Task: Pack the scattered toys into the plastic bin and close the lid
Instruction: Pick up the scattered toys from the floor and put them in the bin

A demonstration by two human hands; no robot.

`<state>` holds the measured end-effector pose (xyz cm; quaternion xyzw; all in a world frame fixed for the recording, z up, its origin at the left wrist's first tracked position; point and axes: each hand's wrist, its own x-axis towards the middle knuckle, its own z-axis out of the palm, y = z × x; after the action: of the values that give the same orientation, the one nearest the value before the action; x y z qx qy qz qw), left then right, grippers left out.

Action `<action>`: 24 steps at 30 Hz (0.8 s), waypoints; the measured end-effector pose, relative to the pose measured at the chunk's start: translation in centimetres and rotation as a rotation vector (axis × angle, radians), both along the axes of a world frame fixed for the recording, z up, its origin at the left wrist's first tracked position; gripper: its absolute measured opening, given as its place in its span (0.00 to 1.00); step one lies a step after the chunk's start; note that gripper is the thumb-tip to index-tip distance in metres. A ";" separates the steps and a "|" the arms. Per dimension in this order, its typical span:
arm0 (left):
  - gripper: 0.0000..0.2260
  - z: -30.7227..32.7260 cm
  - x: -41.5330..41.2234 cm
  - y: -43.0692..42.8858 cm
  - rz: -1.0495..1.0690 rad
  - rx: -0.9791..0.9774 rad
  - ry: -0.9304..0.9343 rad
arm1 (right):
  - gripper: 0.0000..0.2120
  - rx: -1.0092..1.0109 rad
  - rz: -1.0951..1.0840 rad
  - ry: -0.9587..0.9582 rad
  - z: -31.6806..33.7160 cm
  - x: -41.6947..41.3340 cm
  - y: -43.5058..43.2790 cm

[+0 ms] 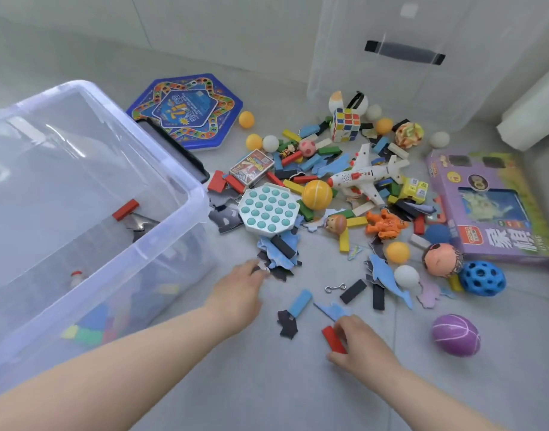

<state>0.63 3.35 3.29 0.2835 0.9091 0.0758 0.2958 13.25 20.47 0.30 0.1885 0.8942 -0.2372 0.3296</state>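
The right hand [362, 346] curls its fingers round a flat red wooden block [332, 337] on the grey tiled floor [267, 387]. The left hand [240, 293] touches a heap of blue and dark jigsaw pieces [281, 256]; whether it grips one, I cannot tell. The clear plastic bin [173, 169] stands open at the left, just beside the heap.

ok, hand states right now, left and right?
Left hand: fingers touching the puzzle pieces; whether it grips one cannot be told.
Right hand: closed, holding the red block.
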 end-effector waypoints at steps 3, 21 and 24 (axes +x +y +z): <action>0.27 -2.4 -0.7 -0.8 0.064 -0.101 0.044 | 0.09 0.047 0.039 0.064 -0.5 0.3 -0.6; 0.13 -4.3 -1.9 1.0 0.170 -0.166 -0.103 | 0.17 0.218 -0.071 0.223 -1.8 -4.2 1.1; 0.08 -3.9 -1.0 0.0 0.103 -0.063 -0.061 | 0.11 0.127 -0.134 0.201 -2.2 -3.7 1.2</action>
<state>-0.33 3.30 -0.64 0.2245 0.9149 0.0706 0.3279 9.54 21.65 -1.93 0.2433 0.9214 -0.2194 0.2092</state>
